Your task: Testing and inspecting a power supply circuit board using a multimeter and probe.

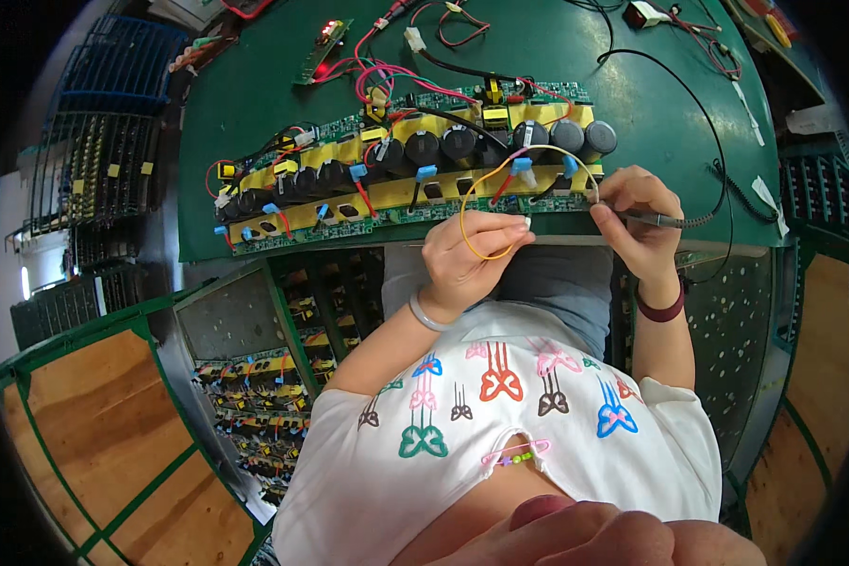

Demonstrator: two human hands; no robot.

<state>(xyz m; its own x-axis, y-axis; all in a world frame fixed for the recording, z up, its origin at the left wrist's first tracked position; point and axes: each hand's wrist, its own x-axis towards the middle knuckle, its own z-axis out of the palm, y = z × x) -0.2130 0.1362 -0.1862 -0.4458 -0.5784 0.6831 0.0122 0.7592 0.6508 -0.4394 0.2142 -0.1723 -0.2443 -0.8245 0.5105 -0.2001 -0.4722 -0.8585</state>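
A yellow-and-white wire lead (463,209) arches between my two hands. My left hand (469,255) pinches its end with a small white connector (527,223), just in front of the boards' near edge. Between thumb and fingers, my right hand (643,215) grips the other end, by the right end of the boards. A black cable with a grey sleeve (668,222) runs into that hand too; its tip is hidden. Beyond my hands, a long row of green circuit boards (354,226) carries black cylindrical capacitors (458,143), yellow-taped parts and blue-capped wires (359,173).
On the green bench (500,38), a small board with red lights (325,55) lies at the back, joined by pink wires (377,75). A coiled black cord (747,193) hangs at the right. Racks of boards (255,401) stand below, left.
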